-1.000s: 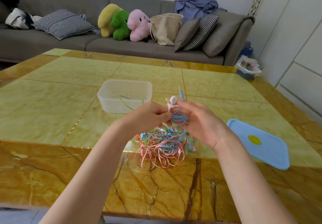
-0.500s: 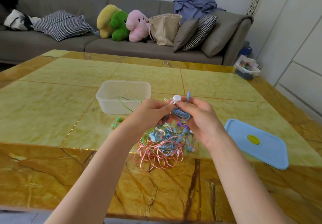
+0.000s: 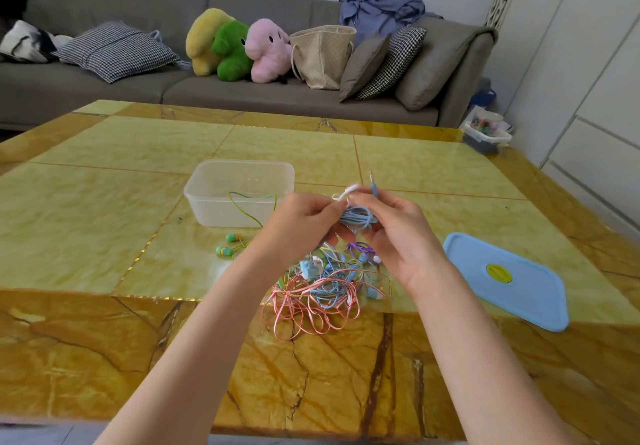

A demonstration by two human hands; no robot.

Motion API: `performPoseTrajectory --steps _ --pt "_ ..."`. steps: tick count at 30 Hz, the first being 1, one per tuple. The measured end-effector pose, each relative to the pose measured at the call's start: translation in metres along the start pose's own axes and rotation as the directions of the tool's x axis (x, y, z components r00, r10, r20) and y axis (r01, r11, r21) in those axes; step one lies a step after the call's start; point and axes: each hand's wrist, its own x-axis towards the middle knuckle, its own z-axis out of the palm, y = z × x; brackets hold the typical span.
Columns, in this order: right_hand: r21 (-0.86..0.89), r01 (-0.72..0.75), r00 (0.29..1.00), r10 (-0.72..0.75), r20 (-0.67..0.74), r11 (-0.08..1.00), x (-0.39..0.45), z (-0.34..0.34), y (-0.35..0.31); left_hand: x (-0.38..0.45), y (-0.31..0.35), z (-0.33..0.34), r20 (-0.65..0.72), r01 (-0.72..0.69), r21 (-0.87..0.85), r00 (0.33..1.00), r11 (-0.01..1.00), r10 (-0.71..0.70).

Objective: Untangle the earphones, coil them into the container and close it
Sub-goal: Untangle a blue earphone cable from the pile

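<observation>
Hands: left hand (image 3: pixel 300 223) and right hand (image 3: pixel 398 233) both pinched the blue cord bundle (image 3: pixel 358 217).
Around: lid (image 3: pixel 509 280) at 3 o'clock, container (image 3: pixel 239 193) at 11, perhaps holding green cord.
Surface: yellow marble surface (image 3: pixel 104 223); sofa (image 3: pixel 104 77) behind.

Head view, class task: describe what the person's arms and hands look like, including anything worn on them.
Both forearms are bare, with no sleeves in view. The left hand and right hand carry no gloves, and no rings, watch or bracelets are visible. Nails look short and unpainted.

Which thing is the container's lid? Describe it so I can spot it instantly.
On the yellow marble table, look right of the tangled heap of coloured earphone cables. The flat light-blue rectangular plastic lid lies there alone, the only blue slab, marked by a round yellow-green spot.
</observation>
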Motion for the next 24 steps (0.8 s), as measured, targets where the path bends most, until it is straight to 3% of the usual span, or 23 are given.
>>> performPoseTrajectory --steps 6,9,17,20,24 --pt "-0.021 -0.009 0.999 0.008 -0.035 1.0 0.0 0.0 -0.001 0.0 -0.003 -0.003 0.03 0.021 -0.007 0.999 1.0 -0.021" --pt "-0.099 0.007 0.999 -0.004 0.031 0.995 0.001 0.0 -0.003 -0.001 -0.003 -0.004 0.032 0.032 -0.057 0.999 0.998 -0.03" --pt "-0.312 0.142 0.987 -0.11 0.118 0.939 -0.003 -0.001 -0.009 -0.004 0.0 -0.008 0.105 0.109 -0.201 0.99 0.974 -0.089" --pt "-0.456 0.244 0.965 -0.17 0.198 0.856 -0.004 -0.001 -0.012 -0.004 0.001 -0.011 0.134 0.15 -0.184 0.983 0.971 -0.127" --pt "-0.389 0.109 0.944 0.028 0.33 0.915 -0.009 -0.007 -0.015 -0.008 0.0 -0.019 0.268 0.201 -0.159 0.951 0.967 -0.154"
